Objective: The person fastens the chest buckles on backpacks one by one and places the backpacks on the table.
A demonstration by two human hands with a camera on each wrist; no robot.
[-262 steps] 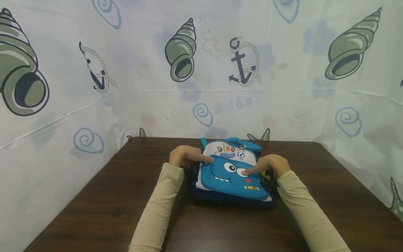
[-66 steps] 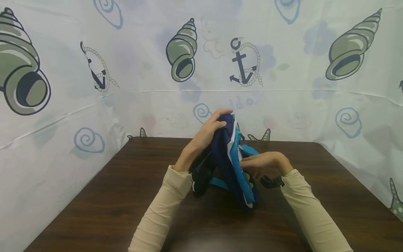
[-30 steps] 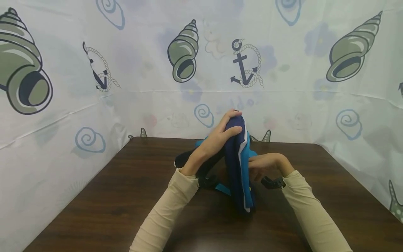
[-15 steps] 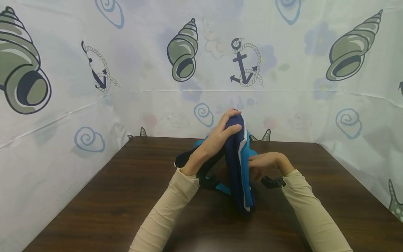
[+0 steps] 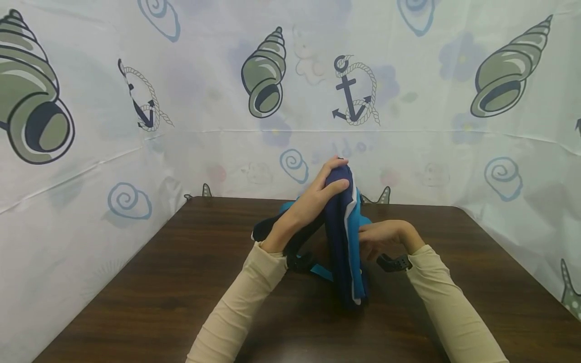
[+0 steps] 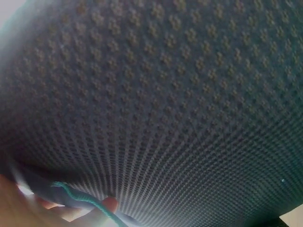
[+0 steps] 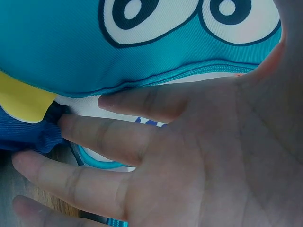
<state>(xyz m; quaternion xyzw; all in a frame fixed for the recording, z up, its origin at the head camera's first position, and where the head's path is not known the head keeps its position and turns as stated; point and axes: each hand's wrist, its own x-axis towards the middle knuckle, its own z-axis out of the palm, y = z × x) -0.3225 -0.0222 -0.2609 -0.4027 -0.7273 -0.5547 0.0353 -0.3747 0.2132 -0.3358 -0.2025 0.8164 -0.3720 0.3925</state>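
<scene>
A child's backpack [image 5: 339, 237], navy with a blue front and white trim, stands on its side edge on the table. My left hand [image 5: 313, 201] grips its raised edge, thumb on the navy side and fingers over the top. The left wrist view is filled by the dark mesh back panel [image 6: 156, 94], with a teal cord [image 6: 87, 198] near the fingers. Against the front, my right hand [image 5: 386, 236] lies with fingers spread and straight. Cartoon eyes [image 7: 227, 12] on the blue pocket [image 7: 57, 42] show above it in the right wrist view.
Black padded shoulder straps [image 5: 268, 227] hang behind the bag to the left, with a light-blue strap [image 5: 322, 273] on the brown table [image 5: 172, 302]. A printed cloth [image 5: 204, 101] with shells and anchors surrounds the table.
Earlier the backpack lay flat, face up, with a hand at each side. It has since been tipped up on edge, and the left hand moved to its top. Over the last second almost nothing moves.
</scene>
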